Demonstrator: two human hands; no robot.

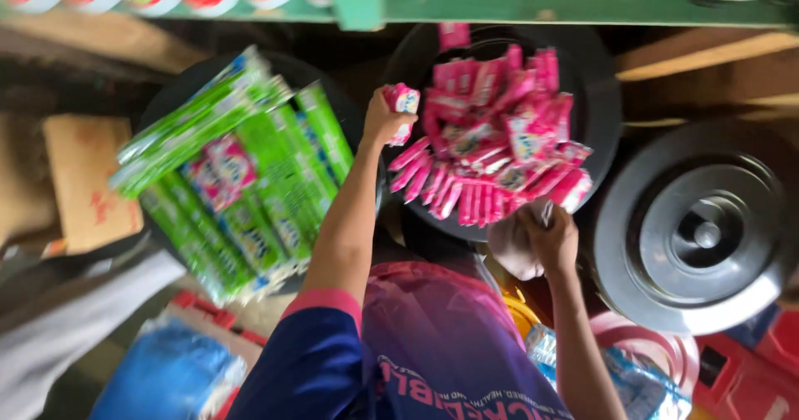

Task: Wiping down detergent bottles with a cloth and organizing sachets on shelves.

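**Pink sachets being handled at a black round tray**

The left hand (pixel 384 124) is raised over the gap between two trays, its grip clamped on a small bunch of pink sachets (pixel 404 102) held just beside the main heap. The bunch sits clear of the pile, apparently so it can be kept separate from the loose stock. The heap of pink sachets (pixel 495 133) fills a black round tray (pixel 603 95), fanned outward at the near edge, which keeps the strips within easy reach.

The right hand (pixel 549 237) is at the tray's near rim, fingers closed on a pale, whitish piece (pixel 512 249); what it is cannot be told through the blur. It touches the lowest sachets or lies just under them.

To the left, a second dark tray (pixel 179 91) carries green sachet strips (pixel 241 178) laid in rough parallel rows, with one pink-and-green pack among them. To the right lies a dark round lid (pixel 703 228). A green shelf edge (pixel 533 0) runs above. Blue-and-clear packs (pixel 179 370) lie lower left.
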